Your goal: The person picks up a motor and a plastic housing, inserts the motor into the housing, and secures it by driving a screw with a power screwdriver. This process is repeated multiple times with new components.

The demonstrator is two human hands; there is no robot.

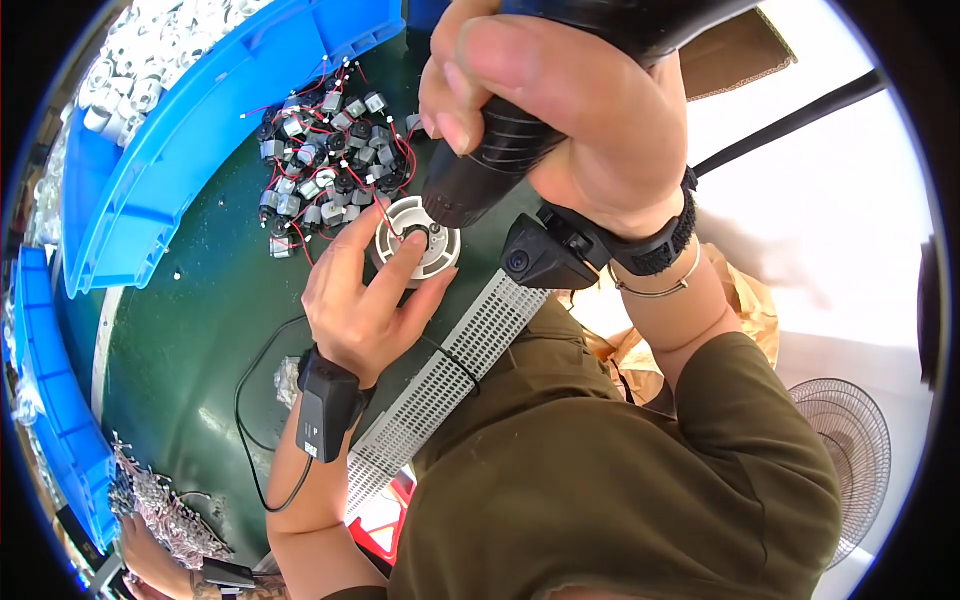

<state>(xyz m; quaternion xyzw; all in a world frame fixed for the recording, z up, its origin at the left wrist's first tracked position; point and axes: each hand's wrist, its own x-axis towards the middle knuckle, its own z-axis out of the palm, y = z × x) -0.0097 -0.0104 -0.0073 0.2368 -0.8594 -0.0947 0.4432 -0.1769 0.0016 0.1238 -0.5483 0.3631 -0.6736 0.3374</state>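
Observation:
Against the green tabletop, my left hand (pixel 350 290) holds a round white plastic housing (pixel 450 246) by its rim. One finger of that hand presses near the middle, on a dark part whose red wire comes up beside it. My right hand (pixel 620 110) is wrapped around a black power screwdriver (pixel 495 160), slanted with its nose down at the housing's upper right. Whether the bit touches a screw is hidden. A heap of small motors (pixel 335 155) with red and black wires lies just beyond my left hand.
Blue bins (pixel 200 170) line the far left, one full of white plastic parts (pixel 140 70). A white perforated strip (pixel 500 315) runs along the near table edge. At lower left, another person's hand (pixel 150 560) is beside bundled wires (pixel 180 515). A fan (pixel 845 455) stands right.

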